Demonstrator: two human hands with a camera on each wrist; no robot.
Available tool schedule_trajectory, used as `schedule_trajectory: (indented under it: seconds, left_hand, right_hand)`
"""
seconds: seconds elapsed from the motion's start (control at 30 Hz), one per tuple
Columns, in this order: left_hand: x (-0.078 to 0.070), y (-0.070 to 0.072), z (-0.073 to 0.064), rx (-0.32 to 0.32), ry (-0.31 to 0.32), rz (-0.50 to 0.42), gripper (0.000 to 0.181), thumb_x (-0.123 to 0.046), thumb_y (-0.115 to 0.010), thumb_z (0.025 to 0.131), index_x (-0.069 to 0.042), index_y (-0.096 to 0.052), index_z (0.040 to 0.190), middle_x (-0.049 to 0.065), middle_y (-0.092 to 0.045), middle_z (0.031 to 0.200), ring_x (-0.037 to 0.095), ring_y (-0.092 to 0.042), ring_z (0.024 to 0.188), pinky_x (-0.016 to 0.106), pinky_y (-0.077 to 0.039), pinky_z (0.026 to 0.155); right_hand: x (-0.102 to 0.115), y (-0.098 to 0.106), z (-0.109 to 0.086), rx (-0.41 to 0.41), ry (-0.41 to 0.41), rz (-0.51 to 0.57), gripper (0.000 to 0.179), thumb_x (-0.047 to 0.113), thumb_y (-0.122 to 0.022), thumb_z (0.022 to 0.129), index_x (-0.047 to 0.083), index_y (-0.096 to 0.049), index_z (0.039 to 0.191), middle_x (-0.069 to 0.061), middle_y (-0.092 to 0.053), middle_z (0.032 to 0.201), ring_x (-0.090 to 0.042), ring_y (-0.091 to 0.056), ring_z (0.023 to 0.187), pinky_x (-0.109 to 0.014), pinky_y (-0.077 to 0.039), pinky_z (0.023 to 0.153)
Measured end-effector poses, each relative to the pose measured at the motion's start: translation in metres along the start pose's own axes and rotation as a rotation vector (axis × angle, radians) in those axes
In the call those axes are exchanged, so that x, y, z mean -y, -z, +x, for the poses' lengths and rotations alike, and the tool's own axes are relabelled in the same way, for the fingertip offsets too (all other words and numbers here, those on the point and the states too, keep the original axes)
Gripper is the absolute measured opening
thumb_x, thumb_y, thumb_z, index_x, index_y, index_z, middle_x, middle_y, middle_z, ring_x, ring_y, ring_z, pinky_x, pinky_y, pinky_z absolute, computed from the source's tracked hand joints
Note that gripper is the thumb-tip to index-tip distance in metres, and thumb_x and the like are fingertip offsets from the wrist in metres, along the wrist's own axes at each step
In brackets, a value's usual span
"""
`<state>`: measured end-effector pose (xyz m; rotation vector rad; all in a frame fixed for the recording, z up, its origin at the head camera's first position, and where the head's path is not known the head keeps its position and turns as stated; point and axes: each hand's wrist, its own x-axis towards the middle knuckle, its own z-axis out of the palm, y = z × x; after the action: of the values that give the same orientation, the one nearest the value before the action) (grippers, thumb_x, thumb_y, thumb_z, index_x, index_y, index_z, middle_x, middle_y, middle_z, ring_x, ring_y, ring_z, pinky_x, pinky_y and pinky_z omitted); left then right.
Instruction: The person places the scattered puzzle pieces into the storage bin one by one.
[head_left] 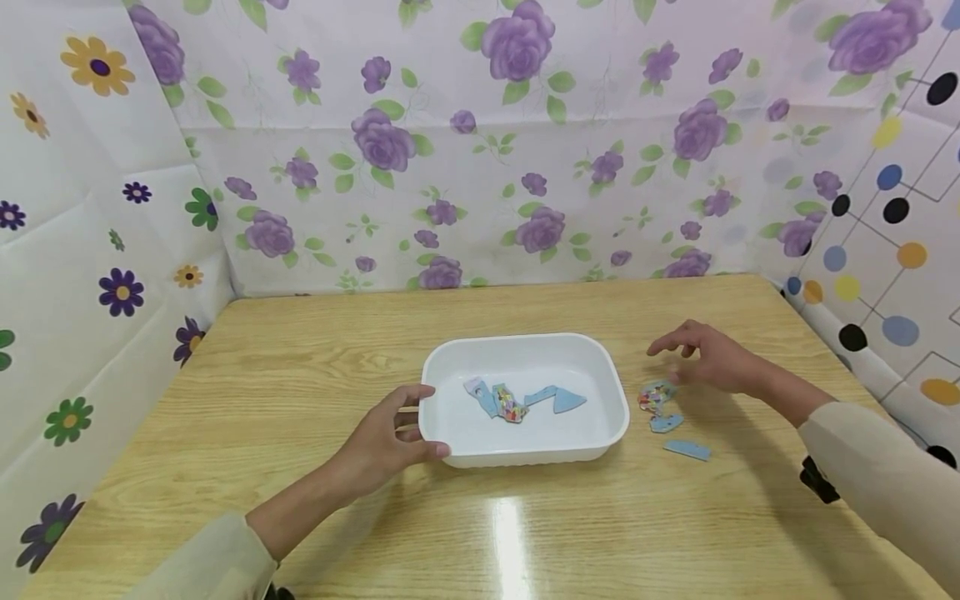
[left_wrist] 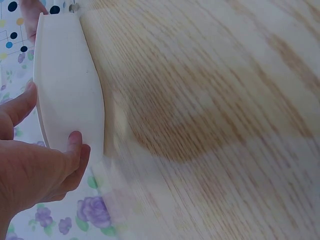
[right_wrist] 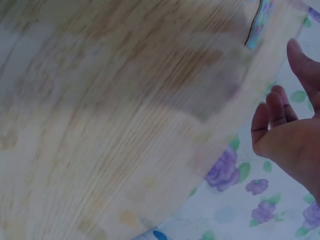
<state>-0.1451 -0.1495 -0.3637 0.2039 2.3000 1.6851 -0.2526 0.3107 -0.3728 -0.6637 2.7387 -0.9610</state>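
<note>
My left hand [head_left: 385, 440] holds a white plastic tray [head_left: 525, 457] by its left end, thumb at the near corner and fingers on the end wall. In the left wrist view the fingers [left_wrist: 75, 142] press on the tray's side wall. Inside the tray lie several flat, irregular pieces, including a multicoloured piece [head_left: 509, 405] and a light blue triangular piece [head_left: 568, 401]. Right of the tray, my right hand [head_left: 712, 360] hovers with loosely bent fingers, holding nothing. Below it, another multicoloured piece [head_left: 656, 395] rests on the table beside a small blue piece [head_left: 666, 423].
A blue strip [head_left: 687, 450] lies on the table nearer to me, right of the tray. The wooden table [head_left: 315, 350] meets a flower-print sheet [head_left: 450, 167] at the back, with patterned sheets at both sides.
</note>
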Motion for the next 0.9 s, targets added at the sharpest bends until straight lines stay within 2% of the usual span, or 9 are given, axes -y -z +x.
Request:
schedule_trajectory:
  seconds: [0.2, 0.37, 0.6, 0.9]
  left_hand:
    - [0.002, 0.0, 0.001, 0.009, -0.004, -0.005, 0.08, -0.013, -0.082, 0.077, -0.002, -0.036, 0.142, 0.021, -0.04, 0.137, 0.037, -0.054, 0.119, 0.033, -0.055, 0.087]
    - [0.004, 0.0, 0.001, 0.008, 0.0, -0.007, 0.081, -0.013, -0.082, 0.076, -0.003, -0.036, 0.142, 0.02, -0.041, 0.137, 0.036, -0.055, 0.118, 0.033, -0.055, 0.087]
    - [0.005, 0.0, 0.001, 0.009, 0.007, -0.012, 0.081, -0.013, -0.082, 0.076, -0.004, -0.037, 0.142, 0.019, -0.041, 0.137, 0.035, -0.056, 0.117, 0.033, -0.056, 0.087]
    - [0.003, 0.0, 0.001, 0.005, 0.01, -0.017, 0.079, -0.013, -0.082, 0.076, -0.006, -0.038, 0.141, 0.02, -0.041, 0.137, 0.036, -0.056, 0.118, 0.033, -0.056, 0.087]
  right_hand:
    - [-0.009, -0.002, -0.002, 0.042, -0.084, 0.023, 0.037, 0.007, -0.075, 0.082, 0.007, -0.067, 0.118, -0.018, -0.051, 0.114, -0.034, -0.047, 0.102, -0.042, -0.047, 0.08]
    - [-0.018, -0.005, -0.003, 0.026, -0.084, 0.028, 0.039, 0.009, -0.078, 0.08, 0.007, -0.067, 0.118, -0.018, -0.051, 0.113, -0.032, -0.046, 0.1, -0.039, -0.046, 0.08]
    - [-0.024, -0.012, -0.003, 0.021, -0.036, 0.055, 0.039, 0.009, -0.079, 0.077, 0.005, -0.069, 0.114, -0.015, -0.052, 0.116, -0.028, -0.043, 0.102, -0.039, -0.041, 0.084]
    - [-0.033, -0.017, -0.006, -0.03, -0.089, 0.104, 0.024, 0.011, -0.077, 0.082, 0.008, -0.072, 0.105, -0.014, -0.047, 0.113, -0.027, -0.041, 0.103, -0.042, -0.039, 0.088]
